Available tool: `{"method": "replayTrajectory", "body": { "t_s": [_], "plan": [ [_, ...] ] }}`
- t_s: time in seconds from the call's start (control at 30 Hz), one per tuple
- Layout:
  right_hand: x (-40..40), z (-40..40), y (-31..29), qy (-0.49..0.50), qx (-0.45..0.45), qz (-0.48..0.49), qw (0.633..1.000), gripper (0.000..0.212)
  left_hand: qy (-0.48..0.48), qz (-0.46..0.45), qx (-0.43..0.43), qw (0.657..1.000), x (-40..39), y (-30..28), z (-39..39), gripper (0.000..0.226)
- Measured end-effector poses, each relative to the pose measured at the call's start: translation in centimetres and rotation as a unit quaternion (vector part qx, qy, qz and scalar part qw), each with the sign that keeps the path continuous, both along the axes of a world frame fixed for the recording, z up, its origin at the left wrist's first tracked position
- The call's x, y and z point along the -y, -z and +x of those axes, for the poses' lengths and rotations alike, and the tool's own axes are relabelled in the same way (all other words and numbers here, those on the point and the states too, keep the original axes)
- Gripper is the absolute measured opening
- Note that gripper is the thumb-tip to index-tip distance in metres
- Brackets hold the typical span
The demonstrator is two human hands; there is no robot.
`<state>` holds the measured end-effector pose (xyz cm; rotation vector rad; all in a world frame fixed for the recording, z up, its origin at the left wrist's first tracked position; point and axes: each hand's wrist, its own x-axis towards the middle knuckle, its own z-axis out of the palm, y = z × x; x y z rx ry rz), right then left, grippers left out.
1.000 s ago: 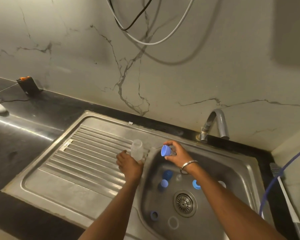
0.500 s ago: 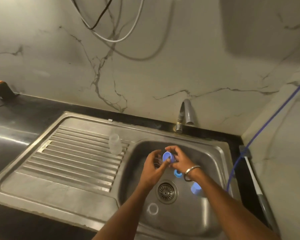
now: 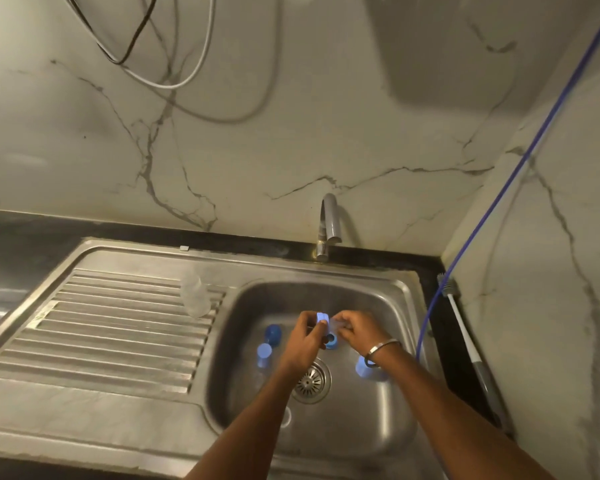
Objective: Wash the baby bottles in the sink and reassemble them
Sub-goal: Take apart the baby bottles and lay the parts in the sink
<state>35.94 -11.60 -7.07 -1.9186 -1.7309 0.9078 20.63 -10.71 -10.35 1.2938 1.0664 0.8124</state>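
Note:
Both hands meet over the steel sink basin (image 3: 388,420). My left hand (image 3: 303,344) pinches a light blue screw collar (image 3: 322,317) between thumb and fingers. My right hand (image 3: 359,329) pinches a small clear piece (image 3: 336,323), blurred, right beside the collar. A clear bottle body (image 3: 196,296) stands alone on the ribbed drainboard (image 3: 118,327). Loose parts lie on the basin floor: a dark blue cap (image 3: 273,332), a pale blue cap (image 3: 264,355), a blue ring (image 3: 332,341) under the hands, another blue piece (image 3: 362,368) by my right wrist, and a clear ring (image 3: 286,418).
The grey tap (image 3: 330,225) stands behind the basin with no water visible. A drain strainer (image 3: 310,380) sits mid-basin. A bottle brush (image 3: 465,341) lies on the black counter at the right, beside a blue hose (image 3: 465,251). Cables hang on the marble wall.
My left hand let go of the clear bottle on the drainboard and came over the basin. The blue collar went from my right hand to my left. The view swung right.

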Motion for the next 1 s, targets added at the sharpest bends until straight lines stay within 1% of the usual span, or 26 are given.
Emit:
{"method": "replayTrajectory", "body": {
  "t_s": [0.03,0.1,0.13,0.23,0.37,0.47,0.57,0.67,0.77,0.87,1.0],
  "plan": [
    [0.2,-0.1,-0.1,-0.004,0.011,-0.009,1.000,0.011,-0.003,-0.011,0.004,1.000,0.0,-0.1,0.0,0.011],
    [0.4,-0.4,-0.1,-0.004,0.022,-0.015,1.000,0.027,-0.014,-0.029,0.007,0.999,-0.1,-0.3,0.2,0.019],
    [0.4,-0.6,-0.2,-0.006,0.033,-0.014,0.999,0.031,-0.017,-0.038,0.003,0.999,-0.2,-0.4,0.2,0.025],
    [0.4,-1.2,-0.6,-0.026,0.067,-0.004,0.997,0.023,-0.016,-0.062,-0.006,0.998,-0.6,-0.7,0.3,0.039],
    [0.3,-1.9,-1.3,-0.050,0.080,-0.003,0.996,0.024,-0.005,-0.078,0.014,0.997,-1.6,-1.9,-0.3,0.042],
    [0.0,-2.3,-1.7,-0.064,0.089,0.001,0.994,0.023,0.053,-0.058,0.043,0.996,-2.3,-2.5,-1.0,0.049],
    [-0.1,-2.6,-1.8,-0.074,0.089,0.005,0.993,0.022,0.080,-0.066,0.033,0.994,-2.5,-2.3,-1.7,0.048],
    [-0.1,-2.8,-2.0,-0.081,0.089,0.003,0.993,0.023,0.079,-0.095,0.036,0.992,-2.5,-2.3,-1.9,0.046],
    [0.2,-3.0,-2.0,-0.076,0.077,0.007,0.994,0.023,0.083,-0.105,0.022,0.991,-2.5,-2.8,-1.8,0.044],
    [0.6,-3.4,-1.7,-0.053,0.063,0.025,0.996,0.023,0.080,-0.115,0.013,0.990,-2.5,-3.1,-1.7,0.042],
    [0.7,-3.9,-1.2,-0.019,0.068,0.045,0.996,0.023,0.059,-0.131,0.002,0.990,-2.3,-3.2,-1.4,0.043]
  ]
}}
